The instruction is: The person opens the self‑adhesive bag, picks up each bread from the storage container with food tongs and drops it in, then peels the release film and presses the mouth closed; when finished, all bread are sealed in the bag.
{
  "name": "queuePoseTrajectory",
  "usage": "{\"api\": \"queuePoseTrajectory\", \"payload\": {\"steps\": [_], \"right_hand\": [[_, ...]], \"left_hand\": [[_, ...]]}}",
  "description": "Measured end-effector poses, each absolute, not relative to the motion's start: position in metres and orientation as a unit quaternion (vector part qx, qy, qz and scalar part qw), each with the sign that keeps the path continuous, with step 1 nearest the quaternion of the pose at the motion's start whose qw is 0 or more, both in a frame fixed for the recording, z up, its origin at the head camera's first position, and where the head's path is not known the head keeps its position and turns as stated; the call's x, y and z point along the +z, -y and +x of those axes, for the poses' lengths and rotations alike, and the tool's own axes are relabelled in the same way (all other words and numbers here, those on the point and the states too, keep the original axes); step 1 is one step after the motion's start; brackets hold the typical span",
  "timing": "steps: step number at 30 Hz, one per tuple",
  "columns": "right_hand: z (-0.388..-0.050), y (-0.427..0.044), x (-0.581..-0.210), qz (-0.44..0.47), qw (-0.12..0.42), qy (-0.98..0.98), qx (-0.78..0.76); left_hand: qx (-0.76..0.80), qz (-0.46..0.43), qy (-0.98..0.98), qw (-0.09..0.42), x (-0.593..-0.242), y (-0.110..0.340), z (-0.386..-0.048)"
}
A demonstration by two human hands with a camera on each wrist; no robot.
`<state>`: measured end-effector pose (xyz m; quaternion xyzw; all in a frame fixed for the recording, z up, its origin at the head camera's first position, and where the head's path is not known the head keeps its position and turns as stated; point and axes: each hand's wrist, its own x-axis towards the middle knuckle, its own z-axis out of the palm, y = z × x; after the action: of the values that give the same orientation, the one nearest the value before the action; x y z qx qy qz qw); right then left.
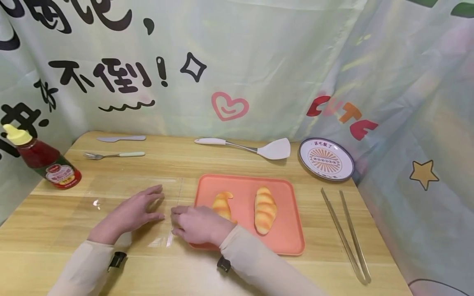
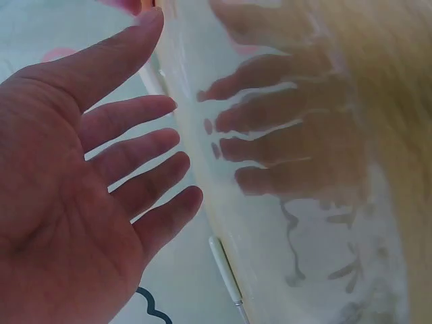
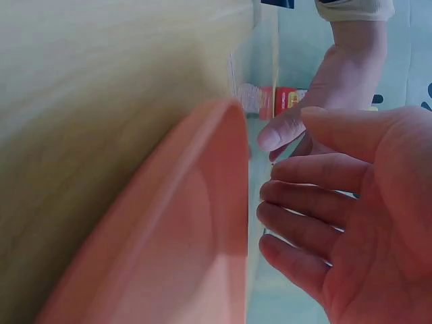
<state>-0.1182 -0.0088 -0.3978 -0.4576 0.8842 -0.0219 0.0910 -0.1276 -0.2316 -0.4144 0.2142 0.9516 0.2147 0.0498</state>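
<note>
A clear, flat board (image 1: pixel 118 187) lies at the left of the table, showing glossy reflections. Above its right half is my left hand (image 1: pixel 129 213), fingers spread and holding nothing; its palm shows in the left wrist view (image 2: pixel 74 182). My right hand (image 1: pixel 201 224) is at the board's right edge, its fingertips by that edge; whether they touch it I cannot tell. In the right wrist view its fingers (image 3: pixel 304 209) are loosely extended. Under and behind that hand is a pink tray (image 1: pixel 246 177) bearing a croissant (image 1: pixel 222 205), partly hidden, and an oval bread roll (image 1: pixel 265 210).
A sauce bottle (image 1: pixel 55 168) stands at the far left. Behind the board lie a knife (image 1: pixel 122 139) and a fork (image 1: pixel 122 155). A white spatula (image 1: pixel 274 149) lies behind the tray; a plate (image 1: pixel 326 159) and metal tongs (image 1: pixel 349 238) are to the right.
</note>
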Motion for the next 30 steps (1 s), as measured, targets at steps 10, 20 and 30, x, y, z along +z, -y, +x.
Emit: {"api": "queuePoseTrajectory", "payload": {"steps": [10, 20, 30], "right_hand": [[-0.115, 0.011, -0.402, -0.472, 0.103, -0.875, 0.031], [-0.113, 0.012, -0.402, -0.456, 0.113, -0.881, 0.054], [-0.111, 0.014, -0.401, -0.447, 0.138, -0.882, 0.059]], "left_hand": [[0.229, 0.220, -0.946, 0.069, -0.422, 0.233, -0.130], [0.230, 0.221, -0.944, 0.087, -0.426, 0.238, -0.139], [0.179, 0.229, -0.956, 0.050, -0.419, 0.234, -0.136]]}}
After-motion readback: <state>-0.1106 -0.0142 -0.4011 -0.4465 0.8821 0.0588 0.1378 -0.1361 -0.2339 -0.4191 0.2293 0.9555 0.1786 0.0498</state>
